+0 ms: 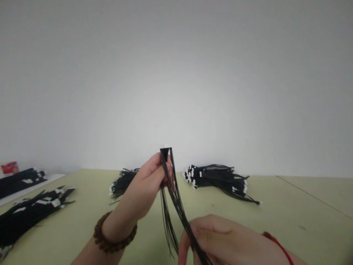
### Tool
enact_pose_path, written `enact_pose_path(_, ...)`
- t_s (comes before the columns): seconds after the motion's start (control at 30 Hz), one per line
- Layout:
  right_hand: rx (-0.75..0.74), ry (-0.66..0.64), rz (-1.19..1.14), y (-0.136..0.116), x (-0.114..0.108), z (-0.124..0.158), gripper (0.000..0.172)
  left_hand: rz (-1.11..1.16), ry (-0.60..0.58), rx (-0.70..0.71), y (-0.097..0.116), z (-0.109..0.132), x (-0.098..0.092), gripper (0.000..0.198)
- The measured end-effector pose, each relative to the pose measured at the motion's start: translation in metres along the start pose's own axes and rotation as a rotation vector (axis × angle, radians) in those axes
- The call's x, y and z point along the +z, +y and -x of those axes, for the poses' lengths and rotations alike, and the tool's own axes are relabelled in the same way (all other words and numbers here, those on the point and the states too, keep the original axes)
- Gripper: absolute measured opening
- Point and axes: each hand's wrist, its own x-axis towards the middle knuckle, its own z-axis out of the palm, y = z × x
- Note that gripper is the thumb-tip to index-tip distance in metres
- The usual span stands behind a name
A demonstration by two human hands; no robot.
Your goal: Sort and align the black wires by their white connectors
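Observation:
My left hand (pixel 143 189) is raised over the table, fingers pinched near the top of a bundle of thin black wires (pixel 172 191) that ends in a small connector. The wires hang down from it in two strands. My right hand (pixel 220 239) sits low at the frame's bottom, fingers closed round the lower part of one strand. A brown bead bracelet (pixel 110 239) circles my left wrist and a red string (pixel 275 244) my right.
On the pale green table (pixel 289 213) lie piles of black wires with white connectors: one at centre right (pixel 220 180), one behind my left hand (pixel 122 182), and flat bundles at the left (pixel 30 211). A white wall rises behind.

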Motion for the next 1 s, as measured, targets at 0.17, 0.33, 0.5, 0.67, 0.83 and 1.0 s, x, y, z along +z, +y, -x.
enact_pose_path(0.17,-0.078,-0.147,0.476,-0.003,-0.019,0.007,0.03,-0.176,0.21,0.123,0.0,-0.011,-0.029,0.017)
enact_pose_path(0.33,-0.276,0.148,0.758,-0.008,-0.048,0.017,0.018,-0.461,0.358,0.251,0.005,-0.013,-0.05,0.015)
enact_pose_path(0.5,-0.42,0.222,0.462,-0.011,-0.076,0.034,0.012,-0.642,0.419,0.288,0.009,-0.014,-0.056,0.017)
enact_pose_path(0.67,-0.527,0.305,-0.061,-0.013,-0.085,0.045,0.028,-0.948,0.406,0.311,0.007,-0.014,-0.058,0.021)
enact_pose_path(0.83,-0.574,0.363,-0.17,-0.011,-0.091,0.046,0.02,-1.029,0.459,0.284,0.003,-0.013,-0.056,0.025)
enact_pose_path(1.0,-0.591,0.417,0.139,-0.011,-0.09,0.043,0.015,-0.881,0.248,0.222,0.002,-0.009,-0.047,0.028)
